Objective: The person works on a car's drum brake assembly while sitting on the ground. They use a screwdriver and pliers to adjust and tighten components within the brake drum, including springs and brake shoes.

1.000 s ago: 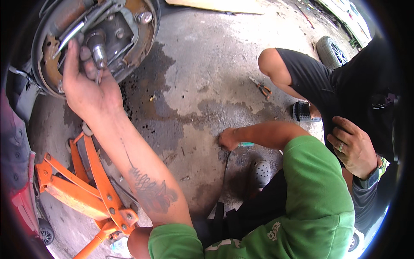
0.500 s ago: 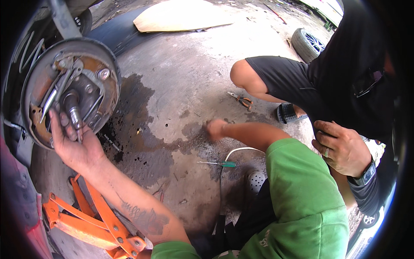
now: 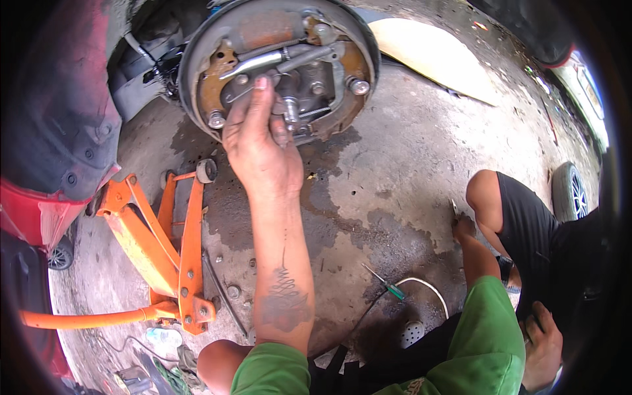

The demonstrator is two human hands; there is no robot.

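Note:
A drum brake assembly [image 3: 263, 31], with rusty brown shoes and grey metal arms inside a round backing plate, fills the upper middle. My left hand [image 3: 266, 155] reaches up into its lower part, left of the central spindle [image 3: 290, 112]. Its thumb points up and the fingers are bent around a grey metal piece, mostly hidden behind them. A bare spring end and round retainers show close by. Off to the right, my right hand [image 3: 465, 227] is down at the floor, closed on pliers [image 3: 454, 209] whose metal tip pokes out above the fingers.
An orange floor jack [image 3: 150, 243] stands at left beside the red car body [image 3: 26, 210]. A green-handled screwdriver [image 3: 395, 291], a white cable [image 3: 431, 289] and a long bar [image 3: 224, 296] lie on the concrete. Another person [image 3: 526, 224] crouches at right; a wheel [image 3: 571, 191] lies behind.
The view has swung left, so the brake sits nearer the middle. My right hand has moved across the floor to the pliers and closed on them. My left hand stays at the brake.

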